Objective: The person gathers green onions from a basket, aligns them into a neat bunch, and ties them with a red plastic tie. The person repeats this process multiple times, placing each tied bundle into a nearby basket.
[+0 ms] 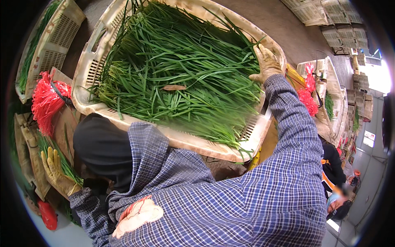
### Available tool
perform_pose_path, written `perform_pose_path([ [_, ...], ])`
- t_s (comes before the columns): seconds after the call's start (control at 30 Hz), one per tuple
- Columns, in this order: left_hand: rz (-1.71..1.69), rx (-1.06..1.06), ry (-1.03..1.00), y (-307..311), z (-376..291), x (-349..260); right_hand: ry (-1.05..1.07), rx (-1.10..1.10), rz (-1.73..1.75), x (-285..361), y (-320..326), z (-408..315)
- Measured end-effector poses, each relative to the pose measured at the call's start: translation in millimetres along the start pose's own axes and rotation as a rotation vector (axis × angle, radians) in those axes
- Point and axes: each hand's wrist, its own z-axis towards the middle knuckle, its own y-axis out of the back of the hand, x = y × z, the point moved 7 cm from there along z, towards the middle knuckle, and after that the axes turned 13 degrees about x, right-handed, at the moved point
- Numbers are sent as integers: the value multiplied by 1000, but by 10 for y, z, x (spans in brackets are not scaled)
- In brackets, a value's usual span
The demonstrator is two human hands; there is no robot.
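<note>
A large white plastic crate [182, 143] lies before me, heaped with long, flat-leaved garlic chives [172, 58]. One brown dry leaf [174, 87] rests on top of them. My right hand [268, 61], in a yellowish stained glove, is at the crate's right side, fingers spread against the leaf tips and inner rim. Down at the far left, my left hand [56, 171], gloved alike, has its fingers extended beside a smaller bunch of chives [63, 159]. Whether its palm touches that bunch cannot be made out.
Red plastic ties [51, 98] hang in a bundle by the crate's left corner; another red bundle [308, 98] is at right. A second crate of greens [51, 46] stands upper left. Crates [334, 21] are stacked upper right. Another person [333, 182] sits at lower right.
</note>
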Motion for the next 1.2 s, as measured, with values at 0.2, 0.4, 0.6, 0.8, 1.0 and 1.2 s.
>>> perform_pose_path([
  [0.2, -6, -21, -1, -15, 36, -6, -124, 127, 311, -90, -415, -85],
  [0.4, 28, 85, -24, -157, 69, 35, -44, 391, 297, -55, -513, 239],
  [0.6, 20, 85, -68, -320, 52, -215, -1, 432, 442, 72, -531, 306],
  [0.8, 220, 316, -278, -995, 121, -737, -63, 392, 505, 196, -545, 217],
  [1.0, -494, 1263, 320, -3047, -427, -512, -40, 275, 336, 59, 172, 234],
  [1.2, -762, 1431, 934, -4306, -1638, 182, 110, 72, 361, 795, 579, -646],
])
